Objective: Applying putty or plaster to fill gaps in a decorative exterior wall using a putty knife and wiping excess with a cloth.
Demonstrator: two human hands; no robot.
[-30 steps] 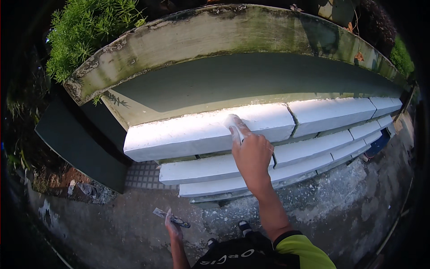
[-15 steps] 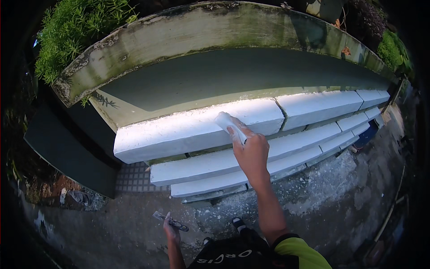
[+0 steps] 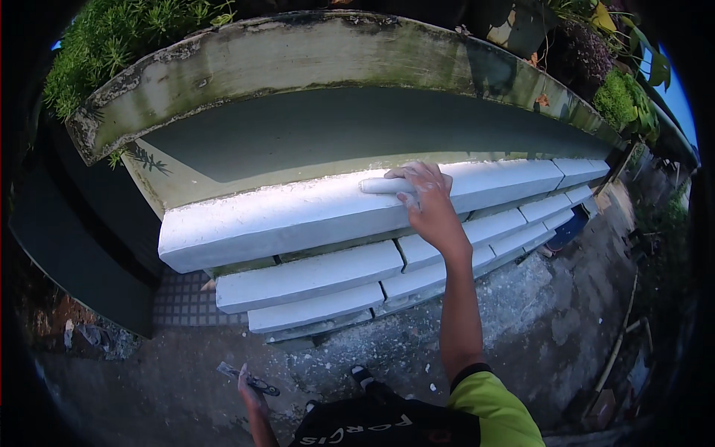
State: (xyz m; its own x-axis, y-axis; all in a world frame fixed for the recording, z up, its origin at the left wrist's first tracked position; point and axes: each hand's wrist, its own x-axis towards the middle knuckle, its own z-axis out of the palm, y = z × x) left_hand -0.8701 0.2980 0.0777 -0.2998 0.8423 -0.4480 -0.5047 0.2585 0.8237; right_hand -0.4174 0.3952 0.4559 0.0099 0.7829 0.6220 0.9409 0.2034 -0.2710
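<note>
My right hand [image 3: 428,194] grips a short white cylinder [image 3: 381,185], its rounded end pointing left. The cylinder lies against the top of the uppermost white block ledge [image 3: 268,212], where the thumb sits on the near side and the fingers on the far side. Its exact kind I cannot make out. Low on the left, away from the ledges, my left hand [image 3: 252,393] holds a scraper [image 3: 262,386] with a dark handle and a flat pale blade. White powder coats the right fingers. Lower white ledges [image 3: 313,279] step down toward me below the top one.
A mossy curved concrete planter wall [image 3: 313,63] overhangs the ledges, with green plants [image 3: 134,45] above. A dark panel [image 3: 82,246] stands at left. A blue container [image 3: 570,227] sits at the right end of the ledges. White specks dot the concrete floor [image 3: 491,313].
My right hand has turned the white cylinder from slanting to nearly level and sits near the joint in the top ledge. The view has shifted; the left hand still holds the scraper.
</note>
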